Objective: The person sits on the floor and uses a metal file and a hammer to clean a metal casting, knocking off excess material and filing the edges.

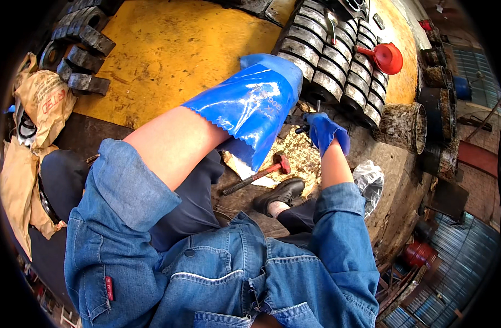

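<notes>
My left hand (280, 74) is in a loose, shiny blue rubber glove, reaching forward beside stacked dark metal rings (305, 35). Its fingers are hidden behind the glove's folds, so what it holds does not show. To the right, my right hand (322, 130), also blue-gloved, is closed around a dark metal piece (302, 130) with a short rod sticking up. Its exact kind cannot be made out. Below both hands a red-headed hammer (282, 162) lies partly over a stained, pale sheet (301, 156), close to my shoe.
A yellow, stained surface (168, 49) spreads ahead. On the ring stacks lie a brush (332, 27) and a red plastic funnel-like vessel (388, 58). Grimy drums (403, 127) and a clear plastic bag (369, 183) stand right; torn paper sacks (45, 104) and metal blocks (89, 83) lie left.
</notes>
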`<state>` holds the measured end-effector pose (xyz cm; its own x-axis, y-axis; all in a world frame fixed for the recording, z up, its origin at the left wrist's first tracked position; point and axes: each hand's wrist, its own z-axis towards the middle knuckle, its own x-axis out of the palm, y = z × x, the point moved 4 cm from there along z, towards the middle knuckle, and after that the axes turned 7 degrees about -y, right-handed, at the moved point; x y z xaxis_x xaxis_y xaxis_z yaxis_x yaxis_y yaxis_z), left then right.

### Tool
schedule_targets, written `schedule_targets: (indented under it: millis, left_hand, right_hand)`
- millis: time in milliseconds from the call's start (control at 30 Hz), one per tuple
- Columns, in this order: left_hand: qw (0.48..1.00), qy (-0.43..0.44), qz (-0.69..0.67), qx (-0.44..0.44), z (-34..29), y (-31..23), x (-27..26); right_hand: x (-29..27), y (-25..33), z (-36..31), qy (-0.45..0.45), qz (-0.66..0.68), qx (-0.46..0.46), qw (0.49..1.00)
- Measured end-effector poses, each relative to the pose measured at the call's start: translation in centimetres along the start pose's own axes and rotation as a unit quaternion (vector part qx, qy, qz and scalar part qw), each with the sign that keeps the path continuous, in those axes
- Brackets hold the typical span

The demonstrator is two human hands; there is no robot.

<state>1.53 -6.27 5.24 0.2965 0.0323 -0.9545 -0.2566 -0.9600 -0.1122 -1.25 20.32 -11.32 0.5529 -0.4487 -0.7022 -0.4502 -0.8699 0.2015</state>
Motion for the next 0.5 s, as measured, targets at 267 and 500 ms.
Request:
schedule_targets:
  millis: [267, 500]
  left_hand:
    - [0.998, -0.017, -0.053, -0.003, -0.2, -0.1, 0.1]
    - [0.985, -0.085, -0.15, -0.021, -3.2, -0.6, -4.0]
  right_hand:
    - [-0.6, -6.7, -3.5, 0.047, 0.452, -0.018, 0.891]
    - [-10.2, -19.5, -9.7, -0.007, 0.616, 0.111, 0.78]
